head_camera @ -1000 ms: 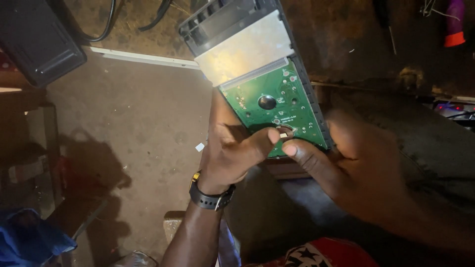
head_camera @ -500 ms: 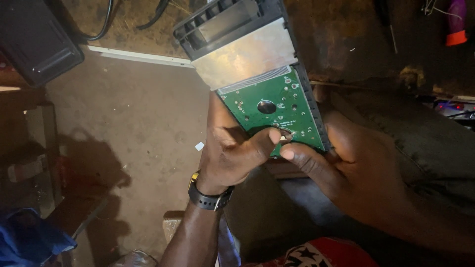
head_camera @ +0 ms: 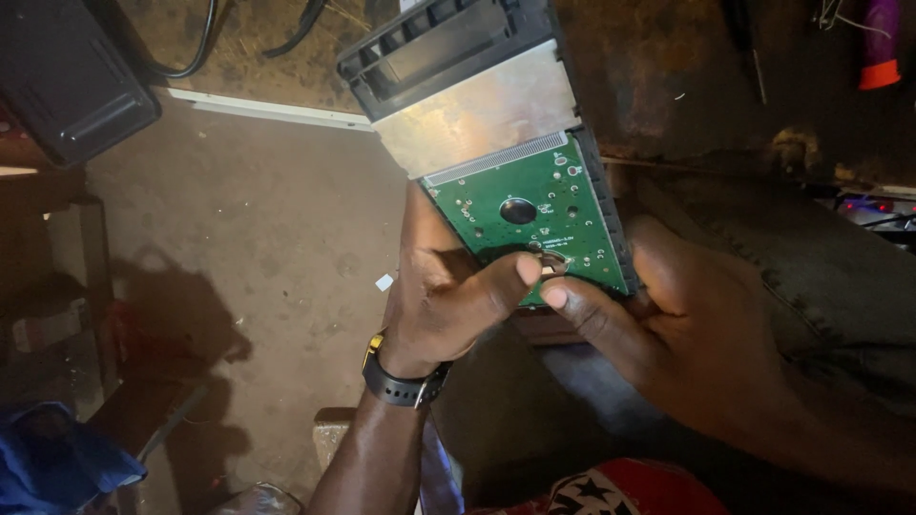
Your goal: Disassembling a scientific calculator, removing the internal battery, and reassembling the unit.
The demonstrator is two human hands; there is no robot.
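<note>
I hold up an electronic module [head_camera: 477, 105] in front of me: a black plastic frame at the top, a bare metal plate in the middle and a green circuit board [head_camera: 534, 215] at the lower end. My left hand [head_camera: 444, 296], with a black watch on its wrist, grips the board's left edge, thumb pressed near a small metal part at the board's bottom. My right hand [head_camera: 677, 329] holds the lower right corner, and its thumb meets the left thumb at that same spot.
Below lies a dirt floor [head_camera: 248, 229] with a white strip and black cables at the top. A dark box [head_camera: 67, 76] sits top left, blue cloth [head_camera: 48, 467] bottom left. A dark workbench with a red-tipped tool [head_camera: 878, 48] is at the top right.
The module has shifted slightly up and left in view and tilted a little. Both thumbs stay pressed at the bottom of the green board.
</note>
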